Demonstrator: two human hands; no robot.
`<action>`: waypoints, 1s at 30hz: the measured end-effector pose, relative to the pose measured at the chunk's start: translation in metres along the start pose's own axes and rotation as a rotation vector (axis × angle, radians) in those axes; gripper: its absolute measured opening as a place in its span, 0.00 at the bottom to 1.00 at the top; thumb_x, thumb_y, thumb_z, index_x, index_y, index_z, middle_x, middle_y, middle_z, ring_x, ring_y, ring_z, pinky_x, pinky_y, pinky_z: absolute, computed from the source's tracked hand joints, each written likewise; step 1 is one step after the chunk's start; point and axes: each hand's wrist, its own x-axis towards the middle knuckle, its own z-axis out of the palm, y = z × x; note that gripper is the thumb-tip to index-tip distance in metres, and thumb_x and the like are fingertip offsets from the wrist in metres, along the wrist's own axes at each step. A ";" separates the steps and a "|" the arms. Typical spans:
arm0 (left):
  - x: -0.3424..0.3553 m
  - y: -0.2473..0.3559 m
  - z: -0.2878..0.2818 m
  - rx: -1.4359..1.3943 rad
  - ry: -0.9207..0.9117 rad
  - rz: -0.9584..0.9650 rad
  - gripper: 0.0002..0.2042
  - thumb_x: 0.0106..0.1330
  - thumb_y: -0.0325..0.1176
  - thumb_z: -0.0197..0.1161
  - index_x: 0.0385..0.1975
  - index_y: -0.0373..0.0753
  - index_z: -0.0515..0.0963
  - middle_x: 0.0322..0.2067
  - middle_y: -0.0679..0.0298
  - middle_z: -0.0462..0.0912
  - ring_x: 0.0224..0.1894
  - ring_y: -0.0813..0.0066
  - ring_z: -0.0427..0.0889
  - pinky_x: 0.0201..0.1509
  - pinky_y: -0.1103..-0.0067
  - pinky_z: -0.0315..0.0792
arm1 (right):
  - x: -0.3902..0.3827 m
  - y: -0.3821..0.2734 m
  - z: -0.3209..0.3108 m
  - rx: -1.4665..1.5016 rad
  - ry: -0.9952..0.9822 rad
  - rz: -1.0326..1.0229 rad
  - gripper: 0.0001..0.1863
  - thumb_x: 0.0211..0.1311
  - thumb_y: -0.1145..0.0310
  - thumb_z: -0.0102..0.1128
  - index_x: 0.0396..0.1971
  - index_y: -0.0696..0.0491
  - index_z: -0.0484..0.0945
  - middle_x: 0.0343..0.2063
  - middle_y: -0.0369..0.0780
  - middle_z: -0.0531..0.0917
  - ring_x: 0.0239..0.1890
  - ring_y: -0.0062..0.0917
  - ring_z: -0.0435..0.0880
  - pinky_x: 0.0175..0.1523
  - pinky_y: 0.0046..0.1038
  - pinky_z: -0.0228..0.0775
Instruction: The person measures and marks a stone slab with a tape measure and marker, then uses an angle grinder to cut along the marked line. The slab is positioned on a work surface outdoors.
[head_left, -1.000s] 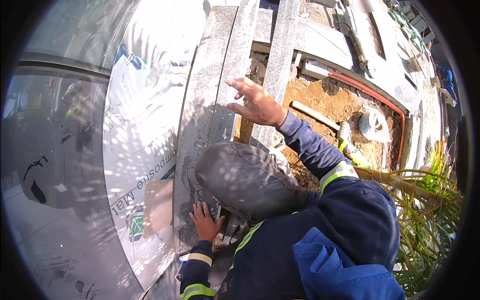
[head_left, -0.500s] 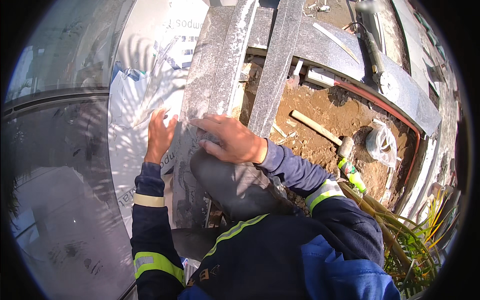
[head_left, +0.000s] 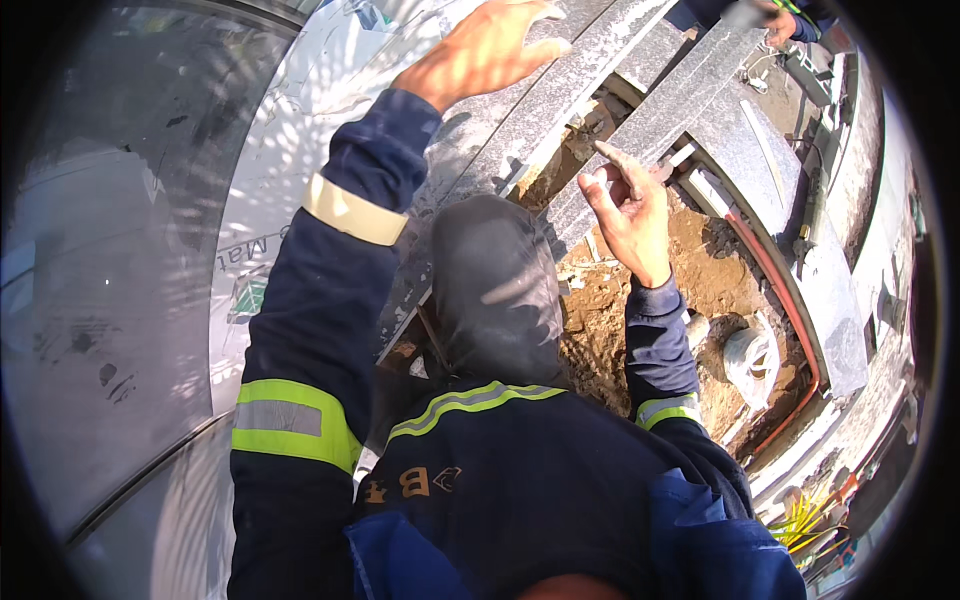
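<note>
My left hand (head_left: 475,60) reaches out over the upper end of pale grey speckled planks (head_left: 470,160), fingers and thumb apart; whether it touches them I cannot tell. My right hand (head_left: 640,215) is raised above another speckled plank (head_left: 680,100), index finger extended, thumb apart and the others loosely curled, with nothing clearly held. My grey-trousered knee (head_left: 490,280) is bent between my arms over the planks. Dug brown soil (head_left: 590,325) shows below and beside my right arm. A rubber mallet's head (head_left: 697,330) lies on the soil, partly hidden by that arm.
Dark glass panels (head_left: 120,300) and a white printed sheet (head_left: 255,230) line the left. To the right are an orange pipe (head_left: 760,260), a white plastic bag (head_left: 750,365), a grey slab (head_left: 840,320) and plant leaves (head_left: 805,520). A co-worker's hand (head_left: 780,28) appears at top right.
My left hand has moved from low on the planks to far up along them. My right hand has moved rightward from over my knee. The view has turned, bringing a co-worker's hand into sight.
</note>
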 end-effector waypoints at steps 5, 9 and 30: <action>-0.088 0.029 -0.063 0.121 -0.087 -0.487 0.06 0.67 0.23 0.63 0.35 0.25 0.83 0.54 0.44 0.83 0.55 0.49 0.84 0.61 0.66 0.75 | 0.004 0.057 -0.073 -0.357 0.202 -0.103 0.30 0.61 0.65 0.76 0.62 0.58 0.78 0.43 0.41 0.85 0.41 0.25 0.82 0.50 0.28 0.76; -0.192 0.051 -0.084 0.166 0.012 -0.739 0.14 0.69 0.25 0.63 0.53 0.29 0.79 0.60 0.48 0.78 0.59 0.52 0.81 0.63 0.65 0.74 | -0.013 0.063 -0.135 -0.016 0.270 0.163 0.29 0.67 0.65 0.72 0.63 0.63 0.75 0.49 0.43 0.85 0.46 0.23 0.85 0.52 0.28 0.77; -0.736 0.412 -0.077 0.535 0.605 -2.126 0.11 0.65 0.35 0.67 0.40 0.33 0.86 0.37 0.45 0.88 0.40 0.47 0.88 0.47 0.64 0.80 | 0.101 0.068 0.087 -0.584 -0.525 -0.113 0.36 0.73 0.51 0.64 0.72 0.55 0.67 0.57 0.54 0.82 0.47 0.34 0.86 0.53 0.33 0.77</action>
